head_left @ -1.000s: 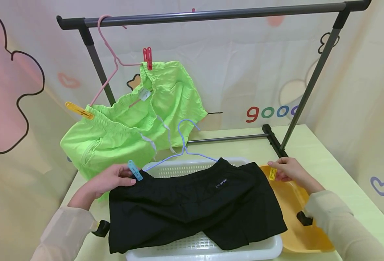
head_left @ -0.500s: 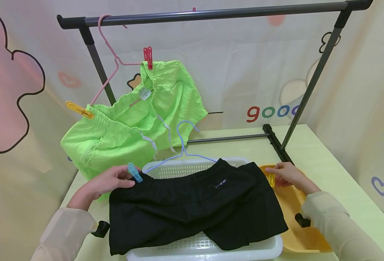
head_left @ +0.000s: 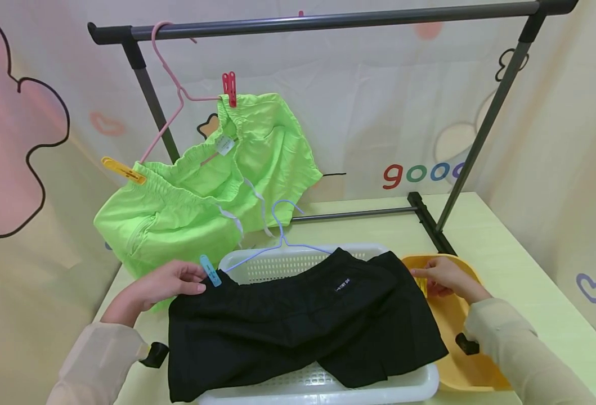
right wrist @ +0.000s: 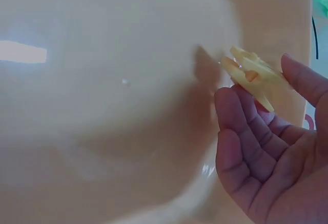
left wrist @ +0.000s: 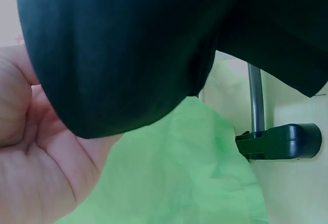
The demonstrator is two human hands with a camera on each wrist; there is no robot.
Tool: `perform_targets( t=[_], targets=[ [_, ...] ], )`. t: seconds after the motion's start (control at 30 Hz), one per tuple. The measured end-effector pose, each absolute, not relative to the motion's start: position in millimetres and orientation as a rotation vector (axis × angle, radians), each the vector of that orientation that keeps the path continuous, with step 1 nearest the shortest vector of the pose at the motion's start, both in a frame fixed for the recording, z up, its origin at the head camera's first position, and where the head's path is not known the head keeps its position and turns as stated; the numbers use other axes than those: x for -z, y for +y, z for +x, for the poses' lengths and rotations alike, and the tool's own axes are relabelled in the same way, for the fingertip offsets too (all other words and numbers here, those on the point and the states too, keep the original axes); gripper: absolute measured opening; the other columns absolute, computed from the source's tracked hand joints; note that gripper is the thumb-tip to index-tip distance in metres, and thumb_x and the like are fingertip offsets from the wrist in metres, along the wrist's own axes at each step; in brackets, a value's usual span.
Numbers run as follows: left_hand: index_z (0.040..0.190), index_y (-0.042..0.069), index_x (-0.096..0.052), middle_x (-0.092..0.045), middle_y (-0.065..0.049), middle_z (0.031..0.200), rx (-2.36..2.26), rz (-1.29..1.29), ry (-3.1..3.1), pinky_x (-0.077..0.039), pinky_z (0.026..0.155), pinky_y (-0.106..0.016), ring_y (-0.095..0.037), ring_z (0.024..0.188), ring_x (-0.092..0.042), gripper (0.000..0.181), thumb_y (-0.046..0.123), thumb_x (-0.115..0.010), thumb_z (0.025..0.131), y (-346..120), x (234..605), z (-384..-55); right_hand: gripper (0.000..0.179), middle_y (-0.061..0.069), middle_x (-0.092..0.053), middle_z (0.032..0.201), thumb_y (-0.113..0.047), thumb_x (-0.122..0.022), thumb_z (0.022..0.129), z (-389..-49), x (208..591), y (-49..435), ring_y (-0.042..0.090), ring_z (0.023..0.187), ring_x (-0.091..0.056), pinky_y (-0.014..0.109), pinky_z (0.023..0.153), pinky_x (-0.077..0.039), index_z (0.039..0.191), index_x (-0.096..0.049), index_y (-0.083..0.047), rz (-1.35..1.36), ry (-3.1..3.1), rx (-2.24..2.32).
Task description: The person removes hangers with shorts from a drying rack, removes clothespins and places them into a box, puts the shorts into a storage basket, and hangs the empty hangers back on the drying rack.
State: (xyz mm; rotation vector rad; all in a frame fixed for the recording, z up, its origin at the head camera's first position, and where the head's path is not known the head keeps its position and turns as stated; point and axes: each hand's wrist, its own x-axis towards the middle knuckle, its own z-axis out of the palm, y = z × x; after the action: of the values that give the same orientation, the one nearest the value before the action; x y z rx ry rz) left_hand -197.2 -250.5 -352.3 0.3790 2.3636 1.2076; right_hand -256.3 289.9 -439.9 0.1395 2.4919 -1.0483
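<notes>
Black shorts (head_left: 287,320) spread across the front of a white basket (head_left: 379,388). My left hand (head_left: 168,284) grips their left waistband corner, where a blue clothespin (head_left: 210,271) is clipped. A blue hanger (head_left: 281,236) rises behind the waistband; its lower part is hidden by the cloth. In the left wrist view a leg of the shorts covers most of the fingers. Pinched in my right hand (head_left: 442,278) is a yellow clothespin (right wrist: 252,75), over an orange tray (head_left: 472,360) and just right of the shorts, apart from them.
Bright green shorts (head_left: 176,225) hang from a pink hanger (head_left: 178,90) on a dark rack bar (head_left: 328,23). A red clothespin (head_left: 229,90) and a yellow-orange clothespin (head_left: 123,170) hold them. The rack's foot (head_left: 429,222) stands on the pale table (head_left: 520,259).
My right hand has moved left and slightly down with the yellow clothespin, nearer the shorts. The blue hanger's hook has sunk, and my left hand has dropped a little.
</notes>
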Motion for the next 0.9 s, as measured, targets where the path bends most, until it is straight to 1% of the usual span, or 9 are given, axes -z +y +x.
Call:
perform_targets(
  t=[0.1, 0.2, 0.33, 0.5, 0.63, 0.73, 0.9],
  targets=[
    [0.106, -0.007, -0.053, -0.059, -0.009, 0.097, -1.21, 0.384, 2.36, -0.043, 0.078, -0.024, -0.013, 0.089, -0.053, 0.035, 0.017, -0.06, 0.083, -251.2, 352.8, -197.1, 0.053, 0.001, -0.05, 0.059, -0.056, -0.061, 0.073, -257.2, 442.8, 289.5, 0.015, 0.051, -0.052, 0.024, 0.049, -0.043, 0.076, -0.048, -0.004, 0.166, 2.487, 1.024],
    [0.104, -0.006, -0.053, -0.057, -0.006, 0.092, -1.215, 0.402, 2.358, -0.043, 0.076, -0.024, -0.013, 0.086, -0.052, 0.033, 0.017, -0.06, 0.083, -251.9, 353.5, -197.0, 0.051, 0.001, -0.05, 0.058, -0.054, -0.06, 0.074, -257.4, 445.6, 289.1, 0.016, 0.051, -0.052, 0.024, 0.05, -0.042, 0.075, -0.048, -0.004, 0.176, 2.486, 1.003],
    [0.105, -0.005, -0.052, -0.055, -0.003, 0.089, -1.223, 0.416, 2.35, -0.043, 0.074, -0.023, -0.011, 0.083, -0.052, 0.032, 0.018, -0.06, 0.083, -253.3, 354.6, -197.0, 0.049, 0.0, -0.05, 0.055, -0.052, -0.06, 0.076, -256.8, 447.8, 288.5, 0.016, 0.049, -0.052, 0.024, 0.048, -0.041, 0.073, -0.048, -0.004, 0.153, 2.49, 0.995],
    [0.104, -0.004, -0.051, -0.053, 0.002, 0.081, -1.245, 0.43, 2.32, -0.043, 0.071, -0.023, -0.008, 0.077, -0.051, 0.032, 0.018, -0.059, 0.083, -255.0, 354.4, -197.2, 0.052, 0.0, -0.051, 0.052, -0.056, -0.061, 0.072, -256.8, 449.1, 287.8, 0.015, 0.047, -0.053, 0.025, 0.047, -0.042, 0.067, -0.049, -0.005, 0.159, 2.495, 0.988],
    [0.105, -0.005, -0.049, -0.052, 0.004, 0.078, -1.291, 0.427, 2.274, -0.043, 0.069, -0.022, -0.007, 0.074, -0.05, 0.032, 0.017, -0.058, 0.084, -255.8, 353.6, -196.5, 0.052, 0.0, -0.05, 0.05, -0.057, -0.061, 0.072, -257.0, 450.8, 287.6, 0.015, 0.046, -0.052, 0.024, 0.045, -0.04, 0.063, -0.051, -0.006, 0.182, 2.491, 0.98],
    [0.107, -0.005, -0.047, -0.051, 0.005, 0.078, -1.33, 0.43, 2.24, -0.043, 0.068, -0.022, -0.006, 0.074, -0.049, 0.033, 0.016, -0.057, 0.085, -256.7, 353.5, -195.8, 0.055, 0.0, -0.049, 0.051, -0.059, -0.06, 0.071, -256.4, 452.2, 287.6, 0.017, 0.047, -0.051, 0.024, 0.046, -0.038, 0.065, -0.052, -0.005, 0.187, 2.488, 0.971],
    [0.108, -0.007, -0.046, -0.049, 0.004, 0.079, -1.398, 0.452, 2.201, -0.042, 0.068, -0.02, -0.006, 0.074, -0.049, 0.033, 0.015, -0.056, 0.086, -258.4, 353.7, -195.3, 0.058, 0.001, -0.048, 0.053, -0.06, -0.06, 0.07, -256.2, 455.3, 287.4, 0.018, 0.048, -0.05, 0.024, 0.047, -0.038, 0.072, -0.052, -0.003, 0.216, 2.496, 0.954]
  ],
)
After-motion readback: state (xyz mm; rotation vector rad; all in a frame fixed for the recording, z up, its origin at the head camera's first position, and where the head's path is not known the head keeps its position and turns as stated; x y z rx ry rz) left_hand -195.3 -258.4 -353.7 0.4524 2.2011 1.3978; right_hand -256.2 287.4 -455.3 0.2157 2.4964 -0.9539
